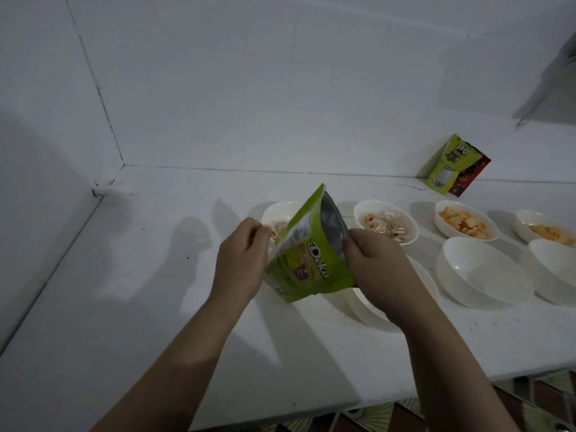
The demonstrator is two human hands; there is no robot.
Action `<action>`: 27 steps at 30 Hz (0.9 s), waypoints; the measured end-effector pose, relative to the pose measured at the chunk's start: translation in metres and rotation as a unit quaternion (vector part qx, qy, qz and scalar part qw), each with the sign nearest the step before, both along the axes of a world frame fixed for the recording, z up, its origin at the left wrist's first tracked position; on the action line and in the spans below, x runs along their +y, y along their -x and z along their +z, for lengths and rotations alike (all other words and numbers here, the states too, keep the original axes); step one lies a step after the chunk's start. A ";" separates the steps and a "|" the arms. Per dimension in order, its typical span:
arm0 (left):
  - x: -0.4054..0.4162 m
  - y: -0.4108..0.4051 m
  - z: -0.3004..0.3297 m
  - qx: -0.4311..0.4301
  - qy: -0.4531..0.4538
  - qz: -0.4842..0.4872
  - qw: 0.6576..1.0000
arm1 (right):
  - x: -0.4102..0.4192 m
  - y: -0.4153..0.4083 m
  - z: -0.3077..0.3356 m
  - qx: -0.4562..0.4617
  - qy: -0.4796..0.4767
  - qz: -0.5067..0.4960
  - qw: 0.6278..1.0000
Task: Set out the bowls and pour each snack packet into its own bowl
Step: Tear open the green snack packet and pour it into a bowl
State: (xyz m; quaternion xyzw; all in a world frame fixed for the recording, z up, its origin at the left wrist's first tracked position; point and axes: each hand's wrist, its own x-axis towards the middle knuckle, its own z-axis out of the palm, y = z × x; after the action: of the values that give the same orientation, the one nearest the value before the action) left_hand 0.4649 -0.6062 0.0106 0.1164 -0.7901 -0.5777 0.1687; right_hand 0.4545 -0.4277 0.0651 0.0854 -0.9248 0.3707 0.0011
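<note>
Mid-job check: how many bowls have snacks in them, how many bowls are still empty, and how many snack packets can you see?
Bowls with snacks: 4
Empty bowls: 3 (the last one partly hidden behind the right hand)
Snack packets: 2, the green packet in both hands and a packet against the wall
Total: 9

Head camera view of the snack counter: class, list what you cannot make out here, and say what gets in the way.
- Far-left bowl: mostly hidden behind the green Deka packet.
- Bowl under the right hand: hand and packet cover its inside.
- Far-right bowls: cut off by the frame edge.
- Red packet: mostly behind the yellow-green packet.
- Left hand: fingertips hidden behind the Deka packet.
</note>
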 end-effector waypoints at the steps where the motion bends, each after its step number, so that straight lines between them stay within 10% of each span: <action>1: -0.006 0.005 -0.009 -0.079 0.030 -0.002 0.996 | 0.000 -0.003 0.004 0.009 0.002 0.004 1.000; 5: -0.021 0.015 -0.038 -0.269 -0.055 -0.072 0.959 | -0.001 -0.011 0.012 0.033 -0.006 0.018 0.999; 12: -0.021 0.021 -0.042 -0.174 -0.497 -0.053 0.849 | -0.002 -0.012 0.010 0.063 -0.049 0.022 0.997; 27: 0.007 0.039 -0.019 -0.082 -0.448 -0.053 0.889 | 0.032 -0.011 0.003 0.083 0.019 -0.080 0.993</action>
State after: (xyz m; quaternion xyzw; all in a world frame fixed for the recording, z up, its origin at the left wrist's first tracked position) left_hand 0.4259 -0.5990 -0.0079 0.1850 -0.4635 -0.8666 0.0023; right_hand 0.4658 -0.3958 0.0681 0.0413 -0.9180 0.3790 0.1089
